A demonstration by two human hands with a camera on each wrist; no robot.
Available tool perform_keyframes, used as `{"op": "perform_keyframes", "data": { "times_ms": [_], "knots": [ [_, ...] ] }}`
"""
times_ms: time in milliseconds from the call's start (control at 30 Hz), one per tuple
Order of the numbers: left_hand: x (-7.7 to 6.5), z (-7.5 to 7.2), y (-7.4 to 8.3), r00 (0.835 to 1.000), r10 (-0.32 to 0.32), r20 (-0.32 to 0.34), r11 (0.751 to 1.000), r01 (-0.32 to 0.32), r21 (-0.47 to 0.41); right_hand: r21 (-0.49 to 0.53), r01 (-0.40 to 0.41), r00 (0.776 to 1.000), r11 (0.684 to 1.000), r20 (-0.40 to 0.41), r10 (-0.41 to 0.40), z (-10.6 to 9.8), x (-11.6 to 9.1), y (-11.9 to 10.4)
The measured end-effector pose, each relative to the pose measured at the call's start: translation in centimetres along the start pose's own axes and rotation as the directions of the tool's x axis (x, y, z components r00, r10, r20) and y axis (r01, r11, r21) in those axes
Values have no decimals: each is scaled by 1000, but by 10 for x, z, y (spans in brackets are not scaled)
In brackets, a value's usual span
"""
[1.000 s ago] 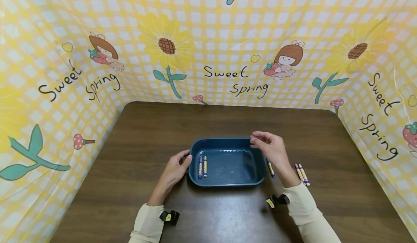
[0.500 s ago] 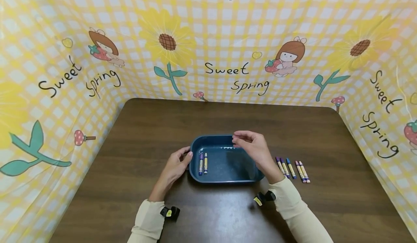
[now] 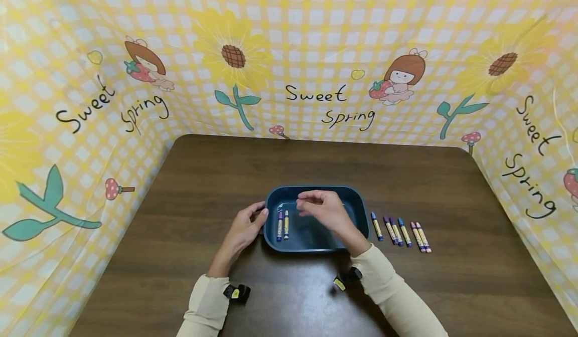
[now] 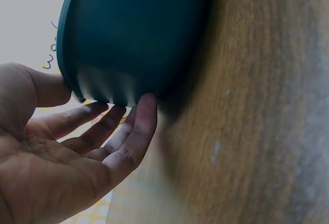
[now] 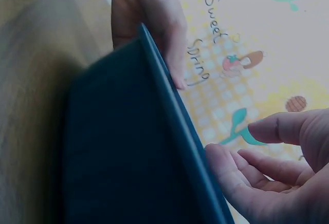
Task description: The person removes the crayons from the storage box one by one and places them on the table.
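Note:
A dark blue rectangular tray (image 3: 300,240) stands on the table. My left hand (image 3: 243,229) holds its left end, thumb at the rim and fingers against the outer wall, as the left wrist view also shows. Above the middle of the tray hovers my right hand (image 3: 326,211), fingers loosely bent with a gap to the thumb and nothing visible between them. Inside the tray, near its left end, a purple crayon (image 3: 280,226) and a pale-tipped crayon (image 3: 286,225) lie side by side. A blue crayon (image 3: 377,226) rests on the table just right of the tray.
Farther right lie two purple crayons (image 3: 393,230), another blue crayon (image 3: 405,232) and two pink-tipped crayons (image 3: 421,236), roughly parallel. The brown wooden table (image 3: 217,176) is bordered at the back and sides by a yellow checked cloth (image 3: 311,41).
My right hand has moved left from the tray's far right corner to over its middle, uncovering crayons on the table at right. The left hand stays at the tray's left end.

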State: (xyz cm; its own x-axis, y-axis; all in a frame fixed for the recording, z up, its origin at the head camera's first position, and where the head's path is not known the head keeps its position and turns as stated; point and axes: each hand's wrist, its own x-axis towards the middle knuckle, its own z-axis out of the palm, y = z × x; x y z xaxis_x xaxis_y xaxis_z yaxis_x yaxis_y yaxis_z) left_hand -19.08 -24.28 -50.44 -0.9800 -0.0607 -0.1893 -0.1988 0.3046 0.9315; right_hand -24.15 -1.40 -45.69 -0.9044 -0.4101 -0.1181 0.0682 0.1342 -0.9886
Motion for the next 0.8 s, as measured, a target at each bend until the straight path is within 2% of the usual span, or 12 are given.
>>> {"op": "perform_keyframes", "data": {
  "times_ms": [300, 533, 700, 800],
  "knots": [
    [2, 2, -1, 999, 28, 18, 997, -27, -75, 23, -78, 994, 997, 79, 76, 15, 7, 9],
    [2, 3, -2, 999, 34, 28, 995, -31, -93, 15, -138, 988, 990, 69, 137, 20, 9, 14],
    [2, 3, -2, 999, 29, 24, 996, -27, -83, -100, -171, 985, 980, -17, 170, 23, 14, 21],
    [1, 1, -2, 1000, 22, 16, 997, -21, -69, -233, -196, 980, 953, -67, 185, 26, 18, 23]
  ]
}}
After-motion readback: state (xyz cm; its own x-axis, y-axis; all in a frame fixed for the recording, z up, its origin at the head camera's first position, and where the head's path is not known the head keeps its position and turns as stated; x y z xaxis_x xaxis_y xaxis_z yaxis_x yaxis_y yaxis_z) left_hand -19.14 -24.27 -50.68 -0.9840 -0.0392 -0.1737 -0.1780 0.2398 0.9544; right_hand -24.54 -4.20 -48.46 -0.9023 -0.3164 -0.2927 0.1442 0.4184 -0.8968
